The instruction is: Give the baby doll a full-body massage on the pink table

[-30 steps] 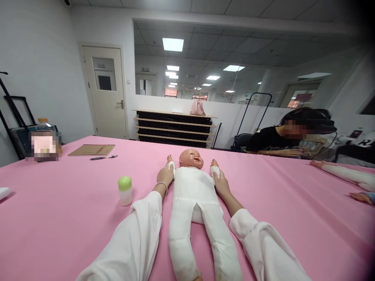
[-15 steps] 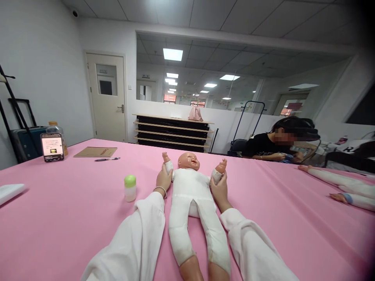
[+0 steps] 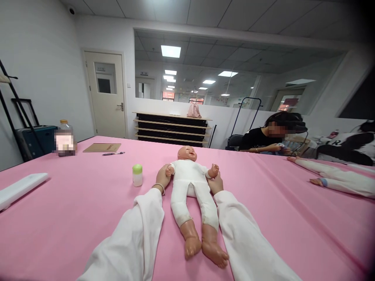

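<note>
Left hand [image 3: 163, 177] and right hand [image 3: 216, 184] hold a doll [image 3: 189, 173] face-up on the desk [image 3: 293, 226].
White-sleeved arms [image 3: 125, 230] stretch along the doll's sides, fingers clamped on its forearms (partly hidden from view). Left of the doll stands a green-lidded jar [image 3: 137, 175], translucent below, contents unclear; farther left from the doll, an orange-capped bottle [image 3: 65, 125].

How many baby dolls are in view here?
2: one baby doll held between the left hand and right hand; a second doll at the picture's right edge, partly cut off; others could be hidden.
</note>
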